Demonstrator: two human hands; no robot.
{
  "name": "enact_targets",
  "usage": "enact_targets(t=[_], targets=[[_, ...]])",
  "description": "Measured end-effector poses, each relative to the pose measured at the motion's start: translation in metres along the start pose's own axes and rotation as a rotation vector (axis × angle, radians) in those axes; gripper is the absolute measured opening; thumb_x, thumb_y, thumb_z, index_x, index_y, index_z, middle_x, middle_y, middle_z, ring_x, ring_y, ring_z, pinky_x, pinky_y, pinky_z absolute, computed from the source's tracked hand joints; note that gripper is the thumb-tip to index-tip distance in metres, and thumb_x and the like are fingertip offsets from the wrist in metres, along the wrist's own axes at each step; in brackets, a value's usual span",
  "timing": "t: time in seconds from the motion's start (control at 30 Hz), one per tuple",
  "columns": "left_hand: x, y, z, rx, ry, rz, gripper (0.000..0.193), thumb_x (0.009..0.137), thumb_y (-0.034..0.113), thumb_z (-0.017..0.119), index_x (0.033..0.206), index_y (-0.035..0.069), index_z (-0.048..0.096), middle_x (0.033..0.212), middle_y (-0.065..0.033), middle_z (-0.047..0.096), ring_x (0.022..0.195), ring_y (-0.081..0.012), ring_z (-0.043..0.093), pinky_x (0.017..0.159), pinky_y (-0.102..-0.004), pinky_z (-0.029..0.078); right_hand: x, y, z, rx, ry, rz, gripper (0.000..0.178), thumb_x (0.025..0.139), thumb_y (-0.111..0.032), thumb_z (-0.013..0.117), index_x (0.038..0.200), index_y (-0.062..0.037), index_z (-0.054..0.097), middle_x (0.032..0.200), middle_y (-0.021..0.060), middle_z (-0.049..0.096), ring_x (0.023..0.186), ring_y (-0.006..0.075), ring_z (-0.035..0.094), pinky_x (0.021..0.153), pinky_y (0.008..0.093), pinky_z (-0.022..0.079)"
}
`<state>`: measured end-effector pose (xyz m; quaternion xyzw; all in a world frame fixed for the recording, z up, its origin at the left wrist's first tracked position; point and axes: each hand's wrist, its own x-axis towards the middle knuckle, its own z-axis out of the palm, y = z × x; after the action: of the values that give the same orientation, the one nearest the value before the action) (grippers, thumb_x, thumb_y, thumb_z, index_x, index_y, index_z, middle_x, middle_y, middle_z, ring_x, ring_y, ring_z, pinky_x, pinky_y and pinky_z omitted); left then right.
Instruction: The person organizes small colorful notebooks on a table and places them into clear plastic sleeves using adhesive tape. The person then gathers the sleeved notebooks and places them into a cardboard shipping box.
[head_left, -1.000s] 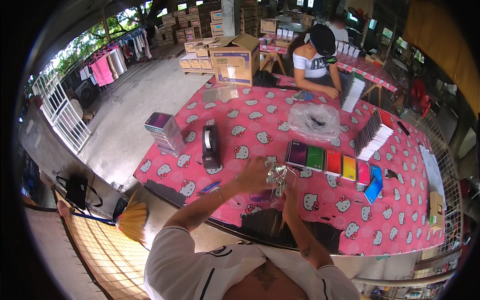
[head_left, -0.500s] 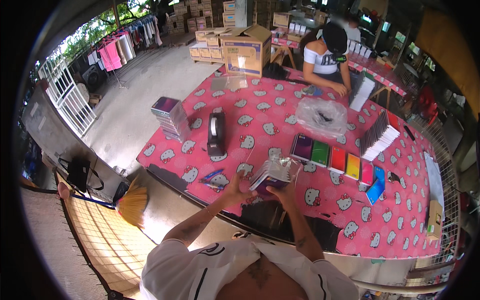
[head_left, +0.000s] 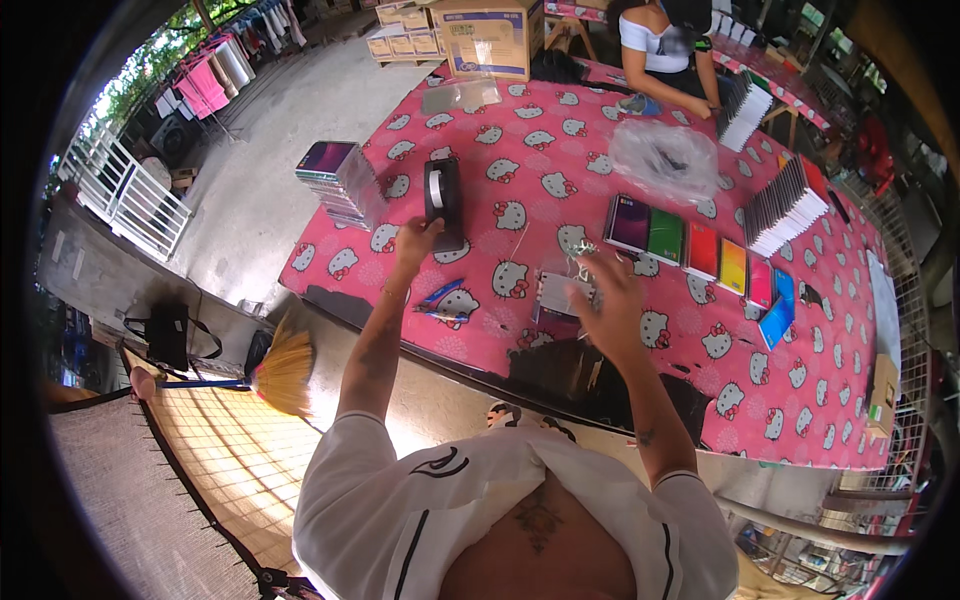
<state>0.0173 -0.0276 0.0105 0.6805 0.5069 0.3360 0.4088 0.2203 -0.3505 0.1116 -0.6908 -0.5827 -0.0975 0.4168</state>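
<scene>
My left hand (head_left: 418, 243) reaches to the near end of a black tape dispenser (head_left: 441, 200), its fingers pinched at the edge; whatever lies between them is too small to make out. A small stack of notebooks in clear plastic wrap (head_left: 556, 296) rests near the table's front edge. Over the stack's right side is my right hand (head_left: 612, 305), thumb and fingers apart, hiding part of it. Blue pens or cutters (head_left: 440, 298) lie on the cloth between my two arms.
A pink patterned cloth covers the table (head_left: 530, 215). Wrapped notebooks (head_left: 340, 185) stand at the left. Coloured notebooks (head_left: 664, 236) form a row at the right, by a tall notebook stack (head_left: 785, 208). Beyond are crumpled plastic (head_left: 663, 160), a carton (head_left: 487, 40) and a seated person (head_left: 665, 50).
My left hand has left the wrapped notebooks and moved forward to the tape dispenser. The notebooks now lie on the table under my right hand. The whole view has shifted.
</scene>
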Motion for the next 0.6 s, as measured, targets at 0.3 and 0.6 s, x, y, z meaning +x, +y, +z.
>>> enact_targets(t=[0.3,0.6], targets=[[-0.018,-0.046,0.026,-0.333,-0.014,-0.108,0.014,0.083,0.014,0.071,0.092,0.005,0.075,0.073,-0.0108,0.07,0.066,-0.0275,0.07,0.059,-0.0383,0.055,-0.006,-0.006,0.043,-0.203,-0.267,0.017,0.038,0.077,-0.028,0.077,0.109,-0.009,0.068,0.091,0.0036,0.071,0.086,0.0223,0.068,0.084,0.0409,0.043],[-0.075,0.102,0.024,-0.24,-0.876,0.706,0.022,0.087,0.005,0.07,0.109,0.006,0.072,0.096,-0.0109,0.071,0.089,-0.0235,0.068,0.078,-0.0325,0.053,0.008,-0.036,0.03,-0.27,-0.325,0.078,0.04,0.081,-0.033,0.075,0.112,-0.0099,0.07,0.09,0.0058,0.072,0.08,0.0261,0.067,0.087,0.0442,0.044]])
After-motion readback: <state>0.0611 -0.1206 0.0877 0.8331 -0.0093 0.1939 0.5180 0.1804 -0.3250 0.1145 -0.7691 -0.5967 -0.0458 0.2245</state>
